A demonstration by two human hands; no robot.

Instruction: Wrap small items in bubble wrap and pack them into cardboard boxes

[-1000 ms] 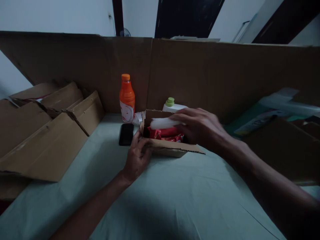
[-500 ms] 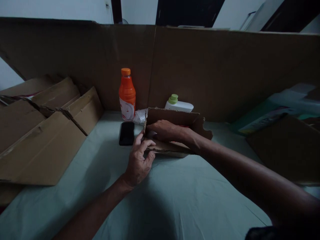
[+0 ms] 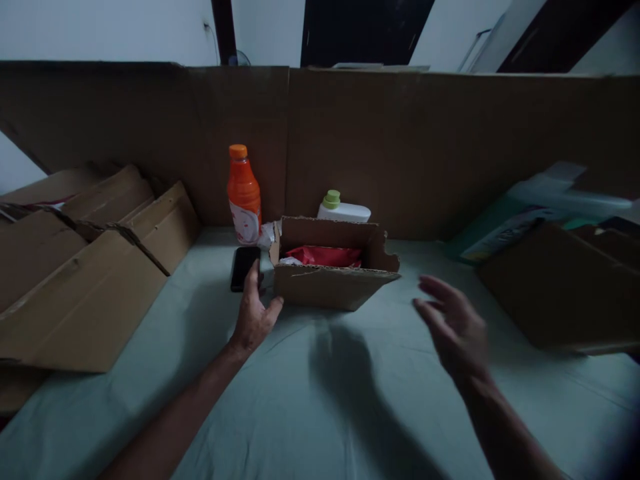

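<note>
Showing two bare forearms, sleeveless up to the frame edge. Wearing no gloves, rings or watch on left hand or right hand.

Around the small open cardboard box, the tabletop lies bare in front and to its right. Behind it stand an orange bottle, a white bottle and a tall cardboard wall. A black phone lies just left of it; flattened cartons crowd farther left.
</note>
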